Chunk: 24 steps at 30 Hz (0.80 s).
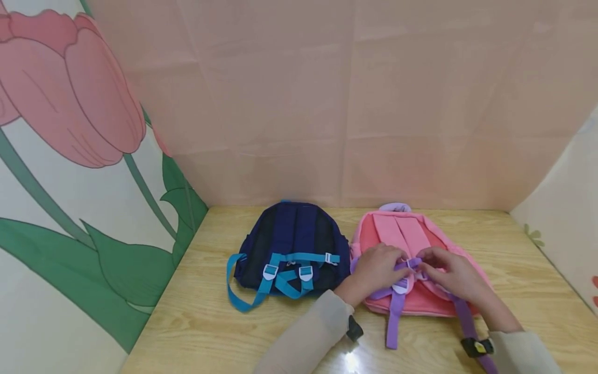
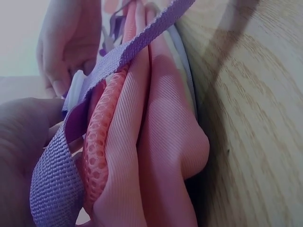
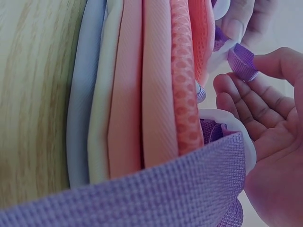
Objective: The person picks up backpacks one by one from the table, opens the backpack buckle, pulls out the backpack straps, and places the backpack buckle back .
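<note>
A pink backpack (image 1: 411,228) lies flat on the table, its strap side facing up. Over its lower middle, my left hand (image 1: 378,267) holds a purple strap (image 1: 413,263) close to a white buckle (image 3: 222,56). From the other side, my right hand (image 1: 453,272) pinches the end of the same strap between thumb and fingers, seen closely in the right wrist view. Another white buckle (image 1: 400,285) sits on the lower left shoulder strap, with a purple webbing tail (image 1: 394,322) hanging past the bag's bottom edge. My fingertips partly cover the strap.
Left of the pink bag lies a navy backpack (image 1: 293,228) with turquoise straps (image 1: 243,301) spread over its front. Both rest on a wooden table (image 1: 196,322). Behind stands a beige backdrop (image 1: 299,104); a tulip-printed panel (image 1: 70,171) borders the left side.
</note>
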### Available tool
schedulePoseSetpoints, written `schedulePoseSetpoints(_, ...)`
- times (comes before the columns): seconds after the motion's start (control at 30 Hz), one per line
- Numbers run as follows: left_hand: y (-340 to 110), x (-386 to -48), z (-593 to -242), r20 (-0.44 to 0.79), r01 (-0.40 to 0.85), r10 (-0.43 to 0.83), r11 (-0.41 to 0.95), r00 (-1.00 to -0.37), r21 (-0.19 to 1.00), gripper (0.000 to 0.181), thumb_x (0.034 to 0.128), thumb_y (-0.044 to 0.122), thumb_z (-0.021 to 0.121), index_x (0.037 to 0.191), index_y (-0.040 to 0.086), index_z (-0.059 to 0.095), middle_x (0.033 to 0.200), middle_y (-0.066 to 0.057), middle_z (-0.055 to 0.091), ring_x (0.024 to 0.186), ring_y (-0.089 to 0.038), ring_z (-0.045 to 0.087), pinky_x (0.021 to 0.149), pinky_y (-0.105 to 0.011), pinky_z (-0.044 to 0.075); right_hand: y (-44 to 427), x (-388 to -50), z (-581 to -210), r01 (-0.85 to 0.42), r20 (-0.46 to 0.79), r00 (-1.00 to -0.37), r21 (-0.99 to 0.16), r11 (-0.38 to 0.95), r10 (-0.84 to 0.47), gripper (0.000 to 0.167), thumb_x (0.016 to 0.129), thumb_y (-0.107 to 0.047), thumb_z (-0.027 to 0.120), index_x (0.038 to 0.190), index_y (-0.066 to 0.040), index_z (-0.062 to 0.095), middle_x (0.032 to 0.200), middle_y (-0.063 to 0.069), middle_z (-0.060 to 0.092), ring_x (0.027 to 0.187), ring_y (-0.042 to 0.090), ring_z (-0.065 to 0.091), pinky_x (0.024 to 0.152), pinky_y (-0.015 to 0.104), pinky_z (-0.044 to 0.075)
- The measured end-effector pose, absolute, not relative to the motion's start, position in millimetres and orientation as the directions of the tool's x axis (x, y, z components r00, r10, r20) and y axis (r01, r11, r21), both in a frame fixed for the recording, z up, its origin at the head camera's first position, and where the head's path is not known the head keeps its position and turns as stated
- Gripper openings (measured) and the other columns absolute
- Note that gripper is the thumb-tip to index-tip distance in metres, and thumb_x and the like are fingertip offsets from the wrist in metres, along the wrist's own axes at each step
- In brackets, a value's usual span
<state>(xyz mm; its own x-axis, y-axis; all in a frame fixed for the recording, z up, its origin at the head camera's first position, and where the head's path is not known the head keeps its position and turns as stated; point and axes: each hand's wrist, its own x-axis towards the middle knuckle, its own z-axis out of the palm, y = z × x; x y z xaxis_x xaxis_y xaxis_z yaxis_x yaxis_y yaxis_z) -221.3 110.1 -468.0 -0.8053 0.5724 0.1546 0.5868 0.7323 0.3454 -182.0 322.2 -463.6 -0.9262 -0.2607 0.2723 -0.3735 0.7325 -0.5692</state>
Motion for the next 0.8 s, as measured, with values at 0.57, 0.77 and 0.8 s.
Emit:
schedulePoseSetpoints(0.57,106.0,-221.6,-468.5,0.206,0.636,0.602,0.713,-0.771,0.295,0.030,0.0947,0.051,0.067,0.120,0.034,0.069,0.105,0.022,0.065,0.095,0.002,0.051,0.087,-0.017,0.042,311.8,-183.1,-455.9,-0.477,0.355,-0.875,-0.523,0.706,-0.328,0.019,0.090,-0.009,0.077,0.108,-0.013,0.072,0.097,-0.006,0.072,0.087,0.000,0.065,0.077,0.025,0.056)
schedulePoseSetpoints(0.77,105.5,-222.5,-469.3,0.201,0.634,0.602,0.715,-0.772,0.294,0.030,0.0944,0.051,0.067,0.120,0.035,0.069,0.105,0.023,0.065,0.094,0.002,0.051,0.086,-0.016,0.042,314.4,-183.5,-458.3,-0.478,0.359,-0.874,-0.518,0.709,-0.327,0.019,0.088,-0.009,0.078,0.105,-0.014,0.072,0.093,-0.009,0.071,0.085,-0.002,0.064,0.076,0.026,0.056)
schedulePoseSetpoints(0.8,105.4,-222.6,-469.3,0.202,0.635,0.602,0.716,-0.772,0.291,0.030,0.0944,0.051,0.067,0.120,0.035,0.069,0.105,0.023,0.065,0.094,0.002,0.051,0.086,-0.016,0.042,314.8,-183.7,-458.6,-0.479,0.357,-0.874,-0.518,0.709,-0.329,0.019,0.088,-0.009,0.078,0.105,-0.014,0.072,0.093,-0.009,0.071,0.085,-0.002,0.064,0.076,0.026,0.056)
